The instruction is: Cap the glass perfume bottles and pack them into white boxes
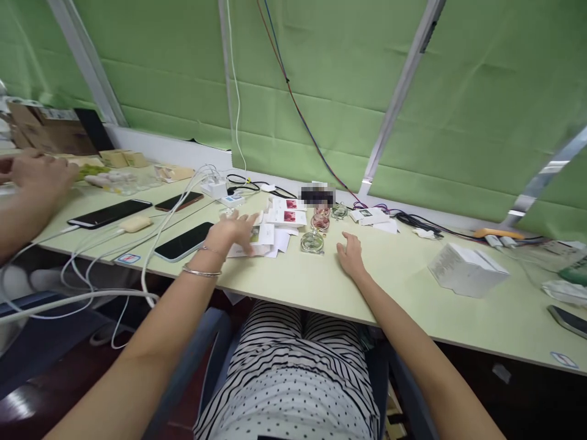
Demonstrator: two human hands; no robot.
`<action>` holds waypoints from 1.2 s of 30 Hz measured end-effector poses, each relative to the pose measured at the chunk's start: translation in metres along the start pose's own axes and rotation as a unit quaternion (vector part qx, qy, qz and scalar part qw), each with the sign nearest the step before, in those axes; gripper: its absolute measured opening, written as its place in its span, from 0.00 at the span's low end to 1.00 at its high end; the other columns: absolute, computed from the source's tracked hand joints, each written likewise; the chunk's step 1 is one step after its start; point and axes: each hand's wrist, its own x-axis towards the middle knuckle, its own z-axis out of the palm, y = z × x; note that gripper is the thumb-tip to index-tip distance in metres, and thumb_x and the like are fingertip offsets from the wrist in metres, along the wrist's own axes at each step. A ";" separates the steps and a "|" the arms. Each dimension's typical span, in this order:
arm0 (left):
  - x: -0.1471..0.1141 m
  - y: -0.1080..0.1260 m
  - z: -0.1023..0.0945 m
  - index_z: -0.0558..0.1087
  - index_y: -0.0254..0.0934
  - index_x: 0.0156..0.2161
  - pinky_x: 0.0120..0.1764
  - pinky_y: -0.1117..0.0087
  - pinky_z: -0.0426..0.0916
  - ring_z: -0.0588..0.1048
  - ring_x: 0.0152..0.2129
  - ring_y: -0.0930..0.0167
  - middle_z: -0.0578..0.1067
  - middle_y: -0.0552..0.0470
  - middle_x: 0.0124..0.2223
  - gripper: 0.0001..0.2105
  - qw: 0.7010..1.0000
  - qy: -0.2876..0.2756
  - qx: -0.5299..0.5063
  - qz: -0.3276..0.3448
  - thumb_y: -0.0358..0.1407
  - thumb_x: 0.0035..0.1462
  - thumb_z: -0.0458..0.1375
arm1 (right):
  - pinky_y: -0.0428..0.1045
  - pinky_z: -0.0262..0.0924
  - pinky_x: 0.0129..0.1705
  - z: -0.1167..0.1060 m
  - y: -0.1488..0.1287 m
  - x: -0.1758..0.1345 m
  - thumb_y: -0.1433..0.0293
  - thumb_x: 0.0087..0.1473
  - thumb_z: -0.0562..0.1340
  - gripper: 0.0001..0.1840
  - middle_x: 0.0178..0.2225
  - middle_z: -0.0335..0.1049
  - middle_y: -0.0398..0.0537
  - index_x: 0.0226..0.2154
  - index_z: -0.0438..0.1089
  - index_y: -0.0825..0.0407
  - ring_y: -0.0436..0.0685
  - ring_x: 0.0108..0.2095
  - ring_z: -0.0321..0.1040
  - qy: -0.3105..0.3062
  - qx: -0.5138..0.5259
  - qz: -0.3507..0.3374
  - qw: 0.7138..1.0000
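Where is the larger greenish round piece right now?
In the head view, the larger greenish round piece lies on the table near the middle, left of the right hand and just in front of the pinkish round pieces.

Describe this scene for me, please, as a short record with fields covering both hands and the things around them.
Left hand: over white boxes and cards, fingers spread; whether its grip holds one is unclear
Right hand: at the pale table, no object visible in its grip
Between the hands: round greenish item, with round pinkish item behind it
Beside left hand: white-edged phone
Right side: white box
Far left: another person's hand
Backdrop: green covering
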 end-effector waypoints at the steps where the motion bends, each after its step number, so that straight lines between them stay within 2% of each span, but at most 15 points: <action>1: 0.000 -0.013 0.006 0.47 0.40 0.61 0.54 0.44 0.38 0.42 0.59 0.48 0.53 0.39 0.61 0.54 1.000 -0.019 0.015 -0.018 0.40 0.26 0.68 | 0.60 0.51 0.50 0.000 0.002 -0.001 0.67 0.51 0.49 0.21 0.46 0.60 0.58 0.47 0.58 0.56 0.62 0.49 0.54 0.005 0.006 0.011 1.000; 3: 0.001 -0.027 0.018 0.48 0.40 0.61 0.54 0.43 0.35 0.46 0.58 0.50 0.54 0.38 0.61 0.51 0.999 -0.024 0.028 -0.029 0.37 0.28 0.66 | 0.60 0.51 0.49 -0.001 0.005 -0.002 0.66 0.51 0.48 0.20 0.45 0.61 0.57 0.46 0.59 0.56 0.61 0.48 0.55 0.009 0.015 0.028 0.999; 5: -0.002 -0.033 0.022 0.49 0.38 0.60 0.53 0.42 0.35 0.52 0.57 0.51 0.56 0.36 0.59 0.46 0.999 0.001 0.028 -0.025 0.37 0.32 0.64 | 0.60 0.51 0.49 -0.001 0.005 -0.003 0.65 0.51 0.48 0.19 0.45 0.61 0.57 0.45 0.60 0.56 0.61 0.47 0.55 0.009 0.022 0.045 0.999; 10: -0.033 -0.021 0.000 0.53 0.36 0.56 0.52 0.42 0.42 0.62 0.49 0.52 0.64 0.36 0.50 0.39 0.996 0.089 0.004 0.006 0.41 0.37 0.60 | 0.60 0.50 0.49 -0.014 0.005 -0.008 0.64 0.51 0.49 0.18 0.44 0.62 0.56 0.43 0.61 0.54 0.61 0.47 0.56 0.020 0.054 0.082 0.995; 12: -0.054 -0.001 -0.006 0.52 0.38 0.57 0.51 0.44 0.46 0.65 0.46 0.52 0.64 0.39 0.49 0.40 0.988 0.141 -0.024 0.061 0.43 0.37 0.60 | 0.60 0.50 0.50 -0.027 0.006 -0.013 0.63 0.51 0.48 0.18 0.43 0.62 0.56 0.42 0.61 0.53 0.61 0.46 0.57 0.036 0.075 0.107 0.991; 14: -0.071 0.031 -0.001 0.54 0.40 0.57 0.49 0.48 0.53 0.66 0.43 0.53 0.64 0.41 0.48 0.40 0.974 0.154 -0.060 0.157 0.44 0.36 0.61 | 0.60 0.50 0.50 -0.042 0.006 -0.022 0.62 0.52 0.48 0.18 0.43 0.63 0.56 0.41 0.61 0.54 0.61 0.46 0.58 0.054 0.093 0.130 0.986; 17: -0.078 0.087 0.028 0.56 0.42 0.56 0.44 0.58 0.61 0.66 0.43 0.55 0.64 0.43 0.49 0.40 0.933 0.129 -0.115 0.317 0.47 0.35 0.63 | 0.59 0.52 0.49 -0.065 0.007 -0.040 0.61 0.53 0.48 0.18 0.43 0.64 0.56 0.41 0.62 0.53 0.60 0.46 0.59 0.060 0.115 0.143 0.981; 19: -0.070 0.115 0.053 0.57 0.39 0.56 0.44 0.59 0.62 0.66 0.45 0.55 0.64 0.41 0.50 0.39 0.919 0.117 -0.125 0.355 0.49 0.37 0.62 | 0.58 0.54 0.48 -0.078 0.008 -0.055 0.59 0.54 0.48 0.18 0.43 0.65 0.54 0.41 0.62 0.52 0.60 0.45 0.60 0.025 0.132 0.148 0.980; 21: -0.059 0.130 0.074 0.57 0.38 0.56 0.49 0.57 0.59 0.60 0.51 0.54 0.61 0.39 0.55 0.36 0.914 0.133 -0.137 0.359 0.51 0.42 0.60 | 0.57 0.56 0.47 -0.088 0.008 -0.067 0.58 0.54 0.48 0.19 0.42 0.66 0.53 0.41 0.63 0.51 0.59 0.44 0.62 -0.030 0.151 0.154 0.976; 24: -0.049 0.125 0.087 0.52 0.37 0.59 0.55 0.57 0.51 0.51 0.58 0.57 0.52 0.39 0.62 0.37 0.905 0.157 -0.187 0.348 0.54 0.48 0.53 | 0.53 0.59 0.42 -0.099 0.002 -0.079 0.57 0.54 0.49 0.19 0.40 0.68 0.50 0.42 0.63 0.51 0.56 0.39 0.65 -0.052 0.164 0.147 0.974; 27: -0.049 0.107 0.083 0.48 0.34 0.60 0.57 0.60 0.49 0.49 0.59 0.61 0.49 0.41 0.63 0.33 0.908 0.143 -0.255 0.302 0.53 0.55 0.45 | 0.48 0.58 0.31 -0.106 -0.008 -0.086 0.58 0.54 0.49 0.17 0.29 0.67 0.45 0.34 0.65 0.52 0.52 0.28 0.63 0.007 0.140 0.108 0.984; 29: -0.050 0.098 0.078 0.46 0.34 0.61 0.56 0.61 0.52 0.53 0.58 0.63 0.52 0.41 0.62 0.32 0.907 0.109 -0.298 0.275 0.52 0.57 0.41 | 0.46 0.53 0.25 -0.108 -0.014 -0.092 0.58 0.55 0.47 0.20 0.19 0.62 0.42 0.22 0.64 0.52 0.50 0.21 0.58 -0.011 0.124 0.047 0.991; 31: -0.051 0.093 0.075 0.46 0.34 0.61 0.53 0.63 0.57 0.59 0.55 0.63 0.58 0.40 0.59 0.31 0.904 0.070 -0.330 0.262 0.52 0.58 0.40 | 0.45 0.49 0.22 -0.108 -0.018 -0.099 0.58 0.56 0.46 0.24 0.15 0.58 0.41 0.16 0.61 0.51 0.48 0.17 0.54 -0.092 0.105 -0.021 0.990; 33: -0.054 0.092 0.073 0.48 0.35 0.60 0.50 0.63 0.60 0.65 0.51 0.63 0.64 0.41 0.55 0.30 0.901 0.041 -0.347 0.258 0.52 0.58 0.41 | 0.45 0.49 0.22 -0.106 -0.022 -0.102 0.59 0.56 0.46 0.25 0.14 0.58 0.41 0.15 0.62 0.52 0.48 0.17 0.54 -0.151 0.061 -0.051 0.985; 36: -0.066 0.098 0.068 0.49 0.36 0.60 0.47 0.64 0.62 0.70 0.44 0.64 0.70 0.43 0.50 0.29 0.885 0.002 -0.373 0.279 0.51 0.58 0.42 | 0.48 0.56 0.28 -0.103 -0.025 -0.100 0.60 0.57 0.45 0.24 0.21 0.68 0.47 0.24 0.69 0.52 0.53 0.23 0.63 -0.109 -0.011 0.001 0.994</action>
